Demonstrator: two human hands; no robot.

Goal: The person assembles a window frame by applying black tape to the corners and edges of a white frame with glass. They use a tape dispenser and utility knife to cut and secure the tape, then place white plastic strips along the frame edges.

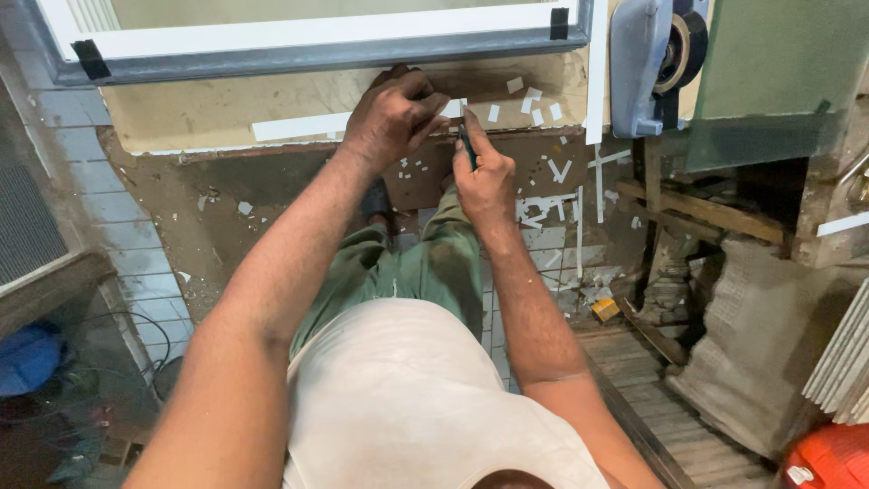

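Note:
My left hand (391, 116) presses down on the end of a long white strip (299, 126) that lies along the front edge of a worn wooden bench top (181, 113). Close beside it, my right hand (486, 174) grips a small dark-handled cutting tool (467, 149), its tip at the strip just right of my left fingers. Short white offcuts (534, 101) are scattered on the bench past my hands. A white frame with a grey edge and black tape corners (317, 41) lies across the far side of the bench.
A grey-blue power tool (644, 63) stands at the bench's right end. White scraps (552, 213) litter the floor below. Wooden planks (701, 210) and a sack (751, 344) sit at right, a red object (828, 457) at bottom right, cables (136, 349) at left.

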